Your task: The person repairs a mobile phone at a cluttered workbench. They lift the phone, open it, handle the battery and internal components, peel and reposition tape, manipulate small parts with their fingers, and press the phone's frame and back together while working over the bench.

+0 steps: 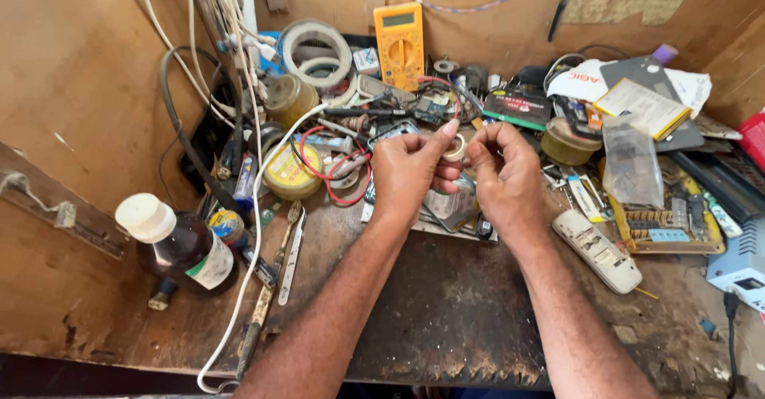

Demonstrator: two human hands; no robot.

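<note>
At the frame's centre, the left hand (pixel 408 168) and right hand (pixel 504 172) pinch a small tape roll (pixel 456 149) between their fingers. Its open face points toward the camera, above the cluttered worktop (pixel 446 303).

The counter (pixel 446 319) is rough, worn wood, stained dark. The brown bottle (pixel 185 252) looks glossy, its cap matt white plastic. The remote (pixel 597 249) is smooth pale plastic.

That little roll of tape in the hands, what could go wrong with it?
The small tape roll is pinched only by fingertips of the left hand and right hand; if that grip slips, it may drop into the red wires and get lost in the clutter. The brown bottle lies tipped by the left forearm, so an elbow bump might roll it.
</note>
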